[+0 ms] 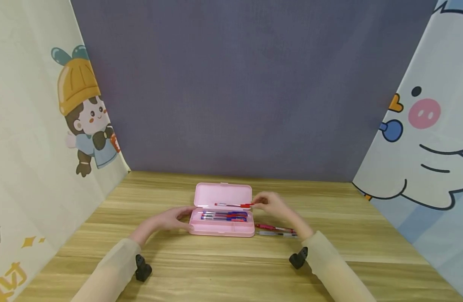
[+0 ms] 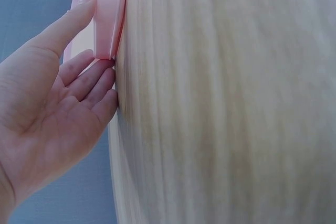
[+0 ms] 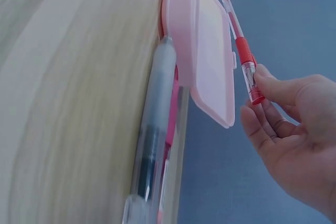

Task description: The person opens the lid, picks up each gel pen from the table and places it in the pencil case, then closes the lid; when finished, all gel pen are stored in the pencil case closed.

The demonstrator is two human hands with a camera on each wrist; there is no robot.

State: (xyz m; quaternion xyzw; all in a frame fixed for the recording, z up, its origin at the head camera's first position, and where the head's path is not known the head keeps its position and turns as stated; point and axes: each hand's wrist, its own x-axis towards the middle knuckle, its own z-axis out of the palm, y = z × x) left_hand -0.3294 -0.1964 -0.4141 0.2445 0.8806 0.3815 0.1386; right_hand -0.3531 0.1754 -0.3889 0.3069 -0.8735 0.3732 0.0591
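A pink pencil case (image 1: pixel 222 233) lies on the table with its lid (image 1: pixel 223 193) laid back. Several pens (image 1: pixel 224 216) with blue and red parts fill its long compartment. At its left end, my left hand (image 1: pixel 173 218) holds the case, thumb near the front corner and fingers farther back; the left wrist view shows the left hand (image 2: pixel 63 87) against the pink end. My right hand (image 1: pixel 271 203) pinches a red gel pen (image 1: pixel 233 205) by one end above the case, near the lid. In the right wrist view, thumb and fingers of the right hand (image 3: pixel 294 108) grip that pen (image 3: pixel 243 51).
Right of the case lie a pink-red pen (image 1: pixel 271 227) and a clear-barrelled pen (image 1: pixel 277 233), under my right forearm. The wooden table (image 1: pixel 216 268) meets a dark backdrop (image 1: pixel 231 92) behind, with printed cloth walls on both sides.
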